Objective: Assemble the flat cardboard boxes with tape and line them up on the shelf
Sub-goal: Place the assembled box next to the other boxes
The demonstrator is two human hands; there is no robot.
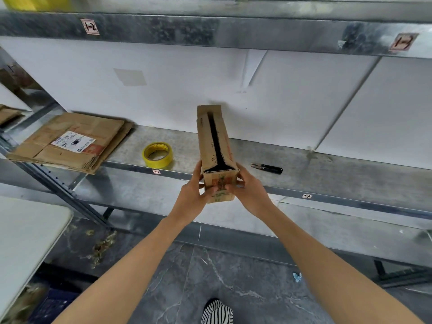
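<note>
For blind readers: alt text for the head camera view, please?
The left hand and right hand grip the near end of a narrow cardboard box, its flaps gaping, before a metal shelf. On it lie flat boxes, a yellow tape roll and black snips.

On the shelf the widest bare stretch lies right of the black snips. The stack of flat cardboard fills the left end and overhangs the front lip. The tape roll sits between that stack and the box, with bare strips on either side. The box, gripped by the left hand and right hand, blocks the middle. The white back panel closes the rear, and the upper shelf caps the space overhead.
</note>
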